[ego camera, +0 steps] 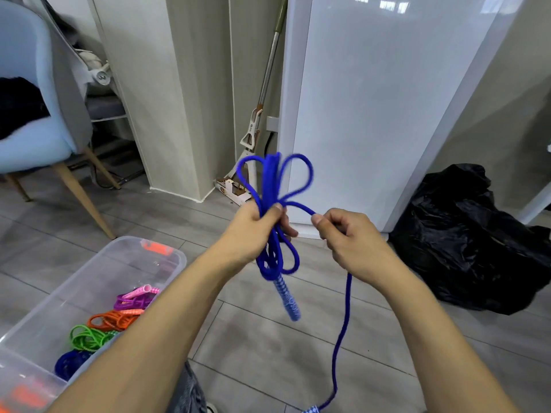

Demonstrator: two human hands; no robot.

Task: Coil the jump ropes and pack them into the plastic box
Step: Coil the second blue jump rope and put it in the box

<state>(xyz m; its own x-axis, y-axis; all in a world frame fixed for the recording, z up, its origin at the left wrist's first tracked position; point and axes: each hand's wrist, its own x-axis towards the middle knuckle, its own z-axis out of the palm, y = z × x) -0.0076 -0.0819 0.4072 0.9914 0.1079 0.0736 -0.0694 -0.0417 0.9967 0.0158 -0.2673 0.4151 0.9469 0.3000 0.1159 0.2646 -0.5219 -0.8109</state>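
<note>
- While the blue rope (275, 222) is only partly gathered, we are in the coiling step: several loops are bunched, and a long tail runs from our right hand down to the floor, where the second handle (310, 409) shows at the bottom edge.
- Next, we judge, the tail needs drawing up and either folding into more loops or wrapping round the middle of the bundle; that calls for a firm hold on the bunch so the loops do not spring apart.
- Our left hand (253, 231) has its fingers curled round the waist of the bundle, thumb pressed over the strands. Loops fan out above it and hang below, with the chequered first handle (287, 299) dangling beneath.
- Our right hand (348, 236) is closed round the free strand just beside the bundle, pinching it between thumb and fingers; the rope passes through the fist and drops away.
- Both hands hold the rope in mid-air above the floor, near each other but not touching.
- The box (98, 263) stands open on the floor at lower left, well apart from the rope. It already holds coiled ropes: pink (137, 298), orange (114, 318), green (89, 338) and another blue (68, 363).
</note>
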